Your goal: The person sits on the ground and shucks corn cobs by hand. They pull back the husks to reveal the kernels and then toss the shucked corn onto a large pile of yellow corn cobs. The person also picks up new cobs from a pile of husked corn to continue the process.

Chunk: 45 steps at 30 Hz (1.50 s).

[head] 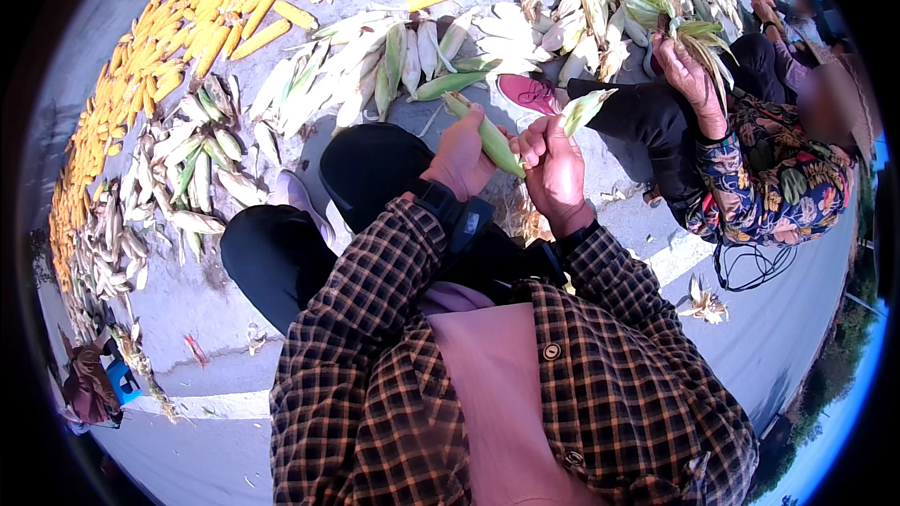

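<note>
My left hand [460, 154] grips an ear of corn [496, 144] still wrapped in green husk, its dry tip pointing up and left. At the ear's lower right end, my right hand [555, 172] has its fingers pinched on a loose piece of pale green husk [588, 111], which sticks out above the thumb. Whether that piece is still joined to the ear is hidden by the fingers. Just beyond my hands, a pile of unhusked ears [365, 74] lies on the concrete, one greener ear [450, 85] at its near edge.
Husked yellow cobs [211, 7] cover the ground in a wide arc at the far side and left. More unhusked ears [200, 147] lie left of my knees. A person in a floral sleeve [773, 183] sits close at right, holding husks [692, 42]. Black cord [756, 270] lies behind them.
</note>
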{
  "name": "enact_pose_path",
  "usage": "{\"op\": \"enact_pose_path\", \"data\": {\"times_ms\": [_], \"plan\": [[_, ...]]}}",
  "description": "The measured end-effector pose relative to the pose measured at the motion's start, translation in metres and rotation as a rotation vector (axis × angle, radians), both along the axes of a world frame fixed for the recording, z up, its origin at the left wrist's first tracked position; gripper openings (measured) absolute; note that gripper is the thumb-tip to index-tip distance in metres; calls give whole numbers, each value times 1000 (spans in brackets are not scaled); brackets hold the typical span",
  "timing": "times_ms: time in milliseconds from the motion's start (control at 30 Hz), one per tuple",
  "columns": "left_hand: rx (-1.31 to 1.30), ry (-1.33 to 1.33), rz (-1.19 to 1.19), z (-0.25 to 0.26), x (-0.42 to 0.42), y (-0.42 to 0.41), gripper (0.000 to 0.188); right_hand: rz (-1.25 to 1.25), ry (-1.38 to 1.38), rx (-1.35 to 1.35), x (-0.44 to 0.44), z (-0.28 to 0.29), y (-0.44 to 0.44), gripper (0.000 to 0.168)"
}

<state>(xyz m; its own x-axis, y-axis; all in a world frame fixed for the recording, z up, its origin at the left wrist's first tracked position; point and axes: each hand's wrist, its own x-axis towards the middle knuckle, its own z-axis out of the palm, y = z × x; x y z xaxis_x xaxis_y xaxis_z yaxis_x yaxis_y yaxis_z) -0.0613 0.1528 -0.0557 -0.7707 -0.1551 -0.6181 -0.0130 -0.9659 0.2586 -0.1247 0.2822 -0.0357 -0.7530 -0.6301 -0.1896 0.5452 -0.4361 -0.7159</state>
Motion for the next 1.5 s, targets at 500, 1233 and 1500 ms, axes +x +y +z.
{"op": "enact_pose_path", "data": {"times_ms": [500,1233,1500], "plan": [[-166,180,-204,11,-5,-7,32,69,152,392,-29,18,9,28],[-682,118,-376,12,-4,4,39,171,341,689,-52,30,14,23],[-990,63,-472,7,-11,10,46,209,425,792,-58,45,27,27]]}}
